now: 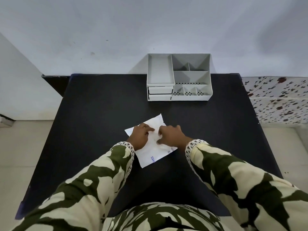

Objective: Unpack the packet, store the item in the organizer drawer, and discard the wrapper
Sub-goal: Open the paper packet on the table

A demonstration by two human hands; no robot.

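A white paper packet [150, 155] with blue print lies flat on the black table [100, 114], in front of me at the middle. Both hands rest on top of it. My left hand [140, 136] presses its left part with fingers bent. My right hand [170, 135] pinches the packet's upper middle, thumb and fingers curled on the paper. A white desk organizer [178, 77] stands at the table's far edge, with open compartments on top and two shut drawers [160, 93] at its front left.
A pale wall rises behind the table. A floral-patterned cloth surface [276, 99] lies to the right of the table. Light floor tiles show on both sides. My patterned sleeves cover the near part of the table.
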